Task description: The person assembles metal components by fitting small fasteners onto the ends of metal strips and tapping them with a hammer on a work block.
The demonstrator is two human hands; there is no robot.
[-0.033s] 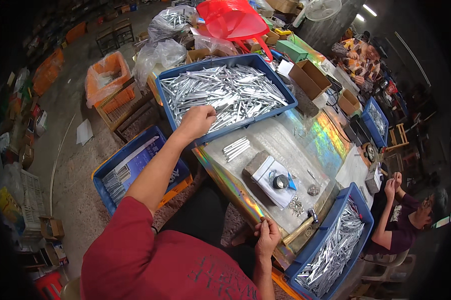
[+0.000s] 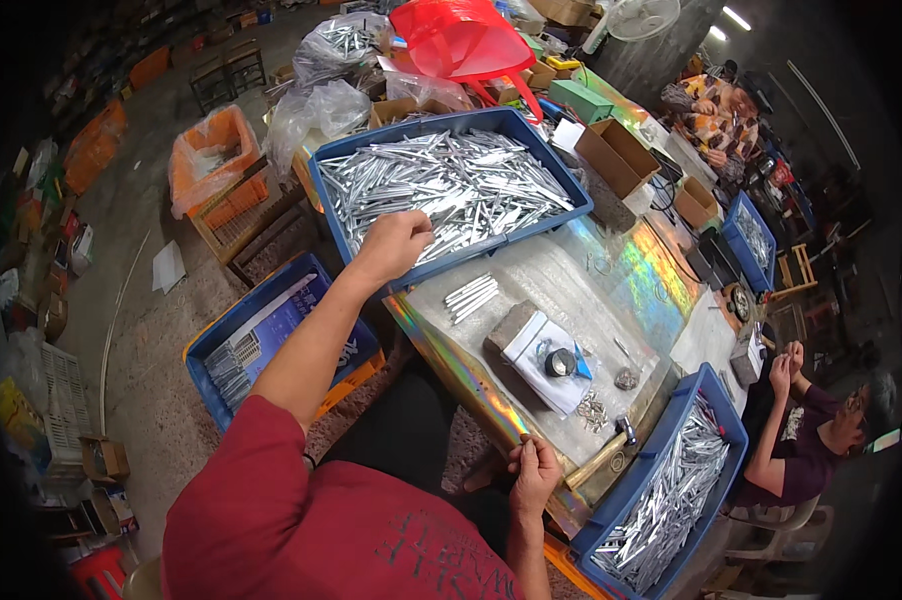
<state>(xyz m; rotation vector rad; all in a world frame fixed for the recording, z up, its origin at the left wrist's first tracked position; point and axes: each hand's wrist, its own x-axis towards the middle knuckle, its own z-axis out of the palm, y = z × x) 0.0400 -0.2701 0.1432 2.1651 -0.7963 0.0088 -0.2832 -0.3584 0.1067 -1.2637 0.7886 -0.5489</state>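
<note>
My left hand (image 2: 396, 243) reaches over the near rim of a large blue tray (image 2: 334, 225) heaped with slim silver metal pieces (image 2: 451, 180). Its fingers are curled closed at the heap, and what they hold is hidden. Low at the table's near edge, my right hand (image 2: 535, 475) has thumb and fingertips pinched together; anything in them is too small to make out. Between the hands lie a short row of silver pieces (image 2: 471, 297), a block wrapped in white paper (image 2: 536, 362) with a small round dark container (image 2: 560, 362) on it, and a hammer (image 2: 601, 458).
Right of the hammer stands a second blue tray (image 2: 723, 400) full of silver pieces. Small metal parts (image 2: 592, 410) lie near the block. A blue bin (image 2: 206, 350) sits low at the left. Another person (image 2: 811, 445) works at the right; one more sits farther back.
</note>
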